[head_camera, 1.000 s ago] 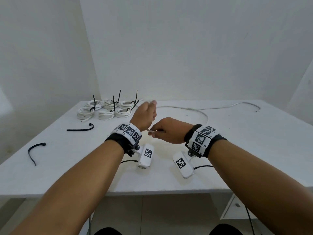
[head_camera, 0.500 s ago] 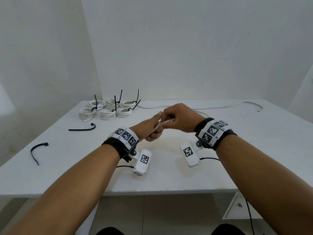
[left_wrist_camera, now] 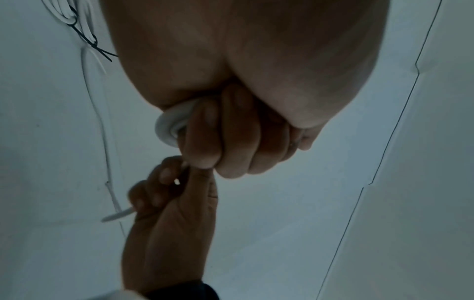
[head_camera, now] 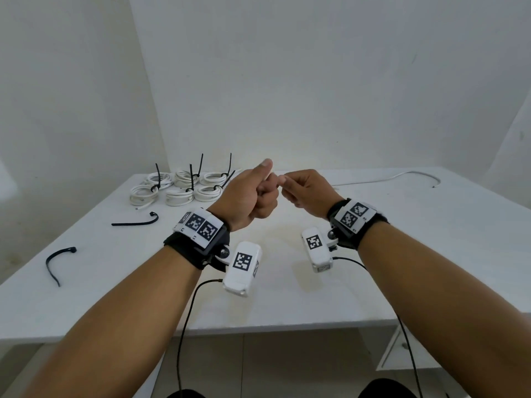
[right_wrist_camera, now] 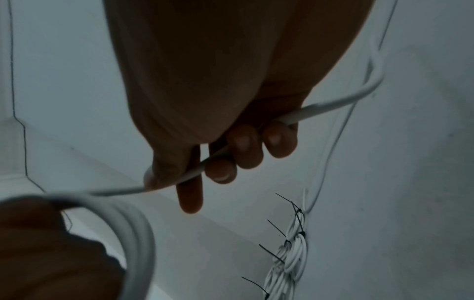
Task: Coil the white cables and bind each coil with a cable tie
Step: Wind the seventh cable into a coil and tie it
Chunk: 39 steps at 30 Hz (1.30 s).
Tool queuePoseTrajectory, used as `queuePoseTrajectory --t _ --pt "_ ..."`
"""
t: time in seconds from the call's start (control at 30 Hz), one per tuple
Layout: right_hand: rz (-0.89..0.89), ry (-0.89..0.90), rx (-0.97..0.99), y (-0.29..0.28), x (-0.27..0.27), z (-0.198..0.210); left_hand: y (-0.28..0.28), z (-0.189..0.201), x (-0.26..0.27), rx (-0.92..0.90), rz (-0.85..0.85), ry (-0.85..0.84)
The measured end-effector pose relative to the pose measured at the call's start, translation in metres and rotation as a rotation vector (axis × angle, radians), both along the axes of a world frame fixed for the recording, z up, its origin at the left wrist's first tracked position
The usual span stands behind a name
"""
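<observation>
Above the middle of the table, my left hand (head_camera: 253,196) is a fist with the thumb up. It grips a small coil of white cable (left_wrist_camera: 169,125), which also shows at the lower left of the right wrist view (right_wrist_camera: 138,223). Just to its right, my right hand (head_camera: 300,189) pinches the same cable (right_wrist_camera: 333,105), which runs through its curled fingers. The loose rest of the cable (head_camera: 402,175) trails over the table to the far right. In the head view the hands hide the coil.
Several bound coils (head_camera: 178,186) with black tie tails sticking up sit at the back left of the white table (head_camera: 373,268). Two loose black cable ties (head_camera: 135,222) (head_camera: 57,259) lie on the left side. White walls close in behind and on both sides.
Both hands have risen. The right hand carried the cable over the left fist and now sits to its right. The slack loop on the table has been drawn in.
</observation>
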State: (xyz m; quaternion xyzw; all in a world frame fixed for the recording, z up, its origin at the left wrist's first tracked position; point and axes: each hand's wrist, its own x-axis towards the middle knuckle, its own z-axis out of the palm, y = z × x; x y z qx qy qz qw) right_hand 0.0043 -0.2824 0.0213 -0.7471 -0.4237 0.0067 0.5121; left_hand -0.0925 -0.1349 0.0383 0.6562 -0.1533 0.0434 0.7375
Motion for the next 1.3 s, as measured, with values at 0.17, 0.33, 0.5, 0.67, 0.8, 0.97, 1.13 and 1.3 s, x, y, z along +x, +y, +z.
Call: queuePoseTrajectory --t 0.17,0.33,0.5,0.67,0.8,0.97,1.13,1.3 --pt "-0.024 -0.007 -0.143 0.012 -0.001 -0.015 -0.005 0.012 0.010 -0.189 0.146 -0.061" --pt "-0.027 -0.158 -0.416 0.018 -0.015 -0.019 0.007 0.011 0.031 -0.173 0.443 -0.132" --pt "-0.010 -0.288 -0.496 0.013 -0.019 -0.027 0.028 -0.012 0.045 0.408 0.729 -0.180" --pt "0.001 -0.392 -0.460 0.006 -0.022 -0.022 0.033 -0.028 0.043 0.962 0.576 0.110" --pt "0.006 -0.362 -0.429 -0.002 -0.018 -0.015 0.026 -0.033 0.037 1.014 0.285 0.266" --pt "-0.042 -0.279 -0.378 -0.014 -0.004 -0.011 0.024 -0.039 0.028 0.881 0.117 0.367" --pt "-0.114 -0.227 -0.231 -0.024 0.011 -0.003 0.022 -0.046 0.019 0.663 0.025 0.254" --pt "-0.167 -0.152 -0.141 -0.028 0.015 -0.003 0.011 -0.030 0.007 0.248 -0.071 0.262"
